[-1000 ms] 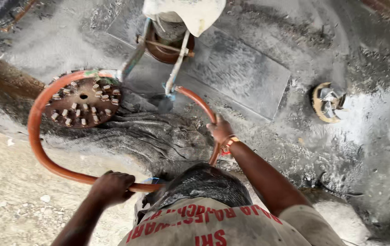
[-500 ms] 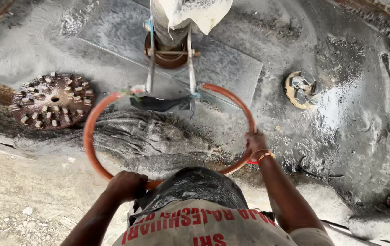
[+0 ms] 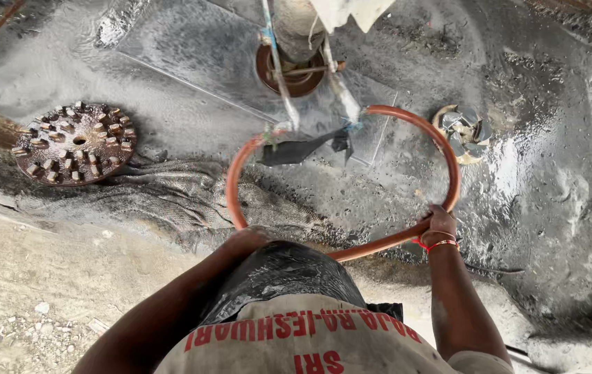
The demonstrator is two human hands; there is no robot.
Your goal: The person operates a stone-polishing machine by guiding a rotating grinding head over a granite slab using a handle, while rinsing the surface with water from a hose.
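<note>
I grip an orange ring-shaped handle (image 3: 452, 161) with both hands. My left hand (image 3: 247, 239) holds its near left part, partly hidden by the black plastic sheet (image 3: 283, 278) over my front. My right hand (image 3: 438, 225), with a red thread at the wrist, is closed on the ring's near right part. Two metal rods (image 3: 276, 68) join the ring to a machine column (image 3: 297, 36) above a round rusty base. A black rag (image 3: 296, 149) hangs at the ring's far side.
A round grinding disc (image 3: 74, 143) with several blocks lies on the left, on wet grey slurry (image 3: 192, 76). A small worn metal part (image 3: 465, 129) sits right of the ring. Wet sacking (image 3: 171, 197) lies in front of the disc. Dry rough ground (image 3: 40, 291) is at the near left.
The ring handle has swung from left to right, away from the grinding disc. Both hands stayed on it and moved right with it.
</note>
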